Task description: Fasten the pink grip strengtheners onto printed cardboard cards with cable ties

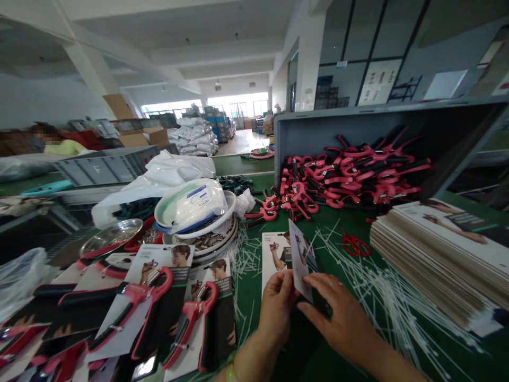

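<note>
A printed card (pixel 300 257) stands tilted on edge between my two hands above the green table. My left hand (pixel 276 302) pinches its lower left edge. My right hand (pixel 342 313) touches its right side with thumb and fingers apart. Another printed card (pixel 272 252) lies flat just behind my left hand. To the left, pink and black hand grips (pixel 151 297) lie fastened on printed cards, overlapping one another. White cable ties (pixel 389 302) are strewn to the right of my right hand, with red scissors (pixel 355 245) at their far edge.
A grey crate (pixel 382 111) on its side spills pink and black grips (pixel 345 175). A thick card stack (pixel 433 260) stands at the right. Stacked bowls (pixel 191 207) and a metal dish (pixel 113 236) are at left centre. A person (pixel 59 143) is at the far left.
</note>
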A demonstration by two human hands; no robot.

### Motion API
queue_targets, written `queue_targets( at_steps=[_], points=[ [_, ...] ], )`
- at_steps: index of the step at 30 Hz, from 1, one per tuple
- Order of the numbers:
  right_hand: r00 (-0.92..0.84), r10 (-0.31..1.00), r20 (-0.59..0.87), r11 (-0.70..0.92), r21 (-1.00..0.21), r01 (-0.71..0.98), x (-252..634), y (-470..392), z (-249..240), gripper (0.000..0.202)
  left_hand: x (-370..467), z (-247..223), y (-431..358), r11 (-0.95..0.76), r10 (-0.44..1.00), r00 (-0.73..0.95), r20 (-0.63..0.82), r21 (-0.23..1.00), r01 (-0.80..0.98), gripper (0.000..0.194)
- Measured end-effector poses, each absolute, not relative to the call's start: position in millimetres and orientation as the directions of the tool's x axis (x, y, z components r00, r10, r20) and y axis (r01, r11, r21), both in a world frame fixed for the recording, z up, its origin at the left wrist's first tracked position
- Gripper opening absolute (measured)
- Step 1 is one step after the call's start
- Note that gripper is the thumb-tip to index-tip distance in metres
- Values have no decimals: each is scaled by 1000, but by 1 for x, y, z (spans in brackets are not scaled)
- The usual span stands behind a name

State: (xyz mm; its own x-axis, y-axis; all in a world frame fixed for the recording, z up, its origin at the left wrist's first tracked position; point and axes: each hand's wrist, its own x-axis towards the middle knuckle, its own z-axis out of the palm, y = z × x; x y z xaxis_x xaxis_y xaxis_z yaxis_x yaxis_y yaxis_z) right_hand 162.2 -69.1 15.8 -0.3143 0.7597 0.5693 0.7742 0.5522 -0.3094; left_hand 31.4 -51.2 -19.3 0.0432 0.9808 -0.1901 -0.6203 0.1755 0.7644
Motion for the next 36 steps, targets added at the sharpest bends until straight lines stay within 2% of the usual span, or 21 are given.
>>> queue_targets(
  at_steps=[3,5,8,11,15,19,25,30,36],
  points=[
    [-272,710,650,513,-212,832,159,-67,13,28,30,-13,-46,116,992,32,-122,789,-603,32],
    [-255,675,692,524,-206,827,159,-59,13,21,28,-6,-40,59,997,1,-75,775,-629,32],
    [-229,640,734,563,-244,790,162,-47,16,23,27,2,-30,29,999,-7,-45,750,-661,35],
    [-136,685,716,530,-361,767,168,-43,16,26,26,7,-21,151,988,123,-95,776,-612,40],
    [13,827,562,394,-595,700,175,-45,9,30,28,11,-17,317,936,299,-186,814,-486,45],
    [106,900,423,305,-783,542,179,-48,4,35,31,15,-13,335,924,333,-191,824,-457,46],
    [179,940,291,223,-919,325,180,-49,10,39,35,21,-9,364,902,388,-192,821,-440,45],
    [170,957,236,197,-955,222,181,-50,9,39,36,23,-8,326,920,356,-164,824,-463,44],
    [80,943,323,273,-889,368,182,-49,-3,35,38,21,-3,268,947,284,-149,853,-448,49]
  ],
)
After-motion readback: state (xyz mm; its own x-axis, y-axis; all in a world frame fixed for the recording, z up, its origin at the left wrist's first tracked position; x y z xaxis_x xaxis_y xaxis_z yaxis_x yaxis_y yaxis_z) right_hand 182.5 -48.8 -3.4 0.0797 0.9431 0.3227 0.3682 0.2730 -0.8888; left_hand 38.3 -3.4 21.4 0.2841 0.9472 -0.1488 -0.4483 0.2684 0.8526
